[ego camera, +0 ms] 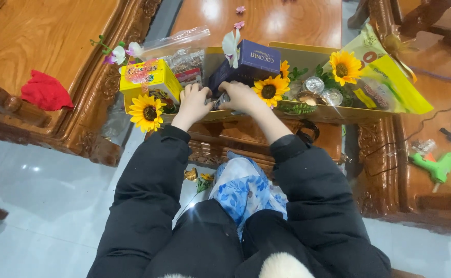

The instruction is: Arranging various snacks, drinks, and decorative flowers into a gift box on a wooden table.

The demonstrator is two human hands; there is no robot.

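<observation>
Holding: we are pinching a small shiny can [221,100] between the left hand [193,102] and right hand [242,96], both curled shut on it, inside the gift box [333,114] on the bench [287,20].
Handling: we are judging it light, stiff, slippery; gripping its sides seems best.
Nearby: sunflowers [269,90] are crowding it.

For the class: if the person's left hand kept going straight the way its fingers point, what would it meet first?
Probably the yellow box just beyond the left hand; depth is unclear from above.
</observation>
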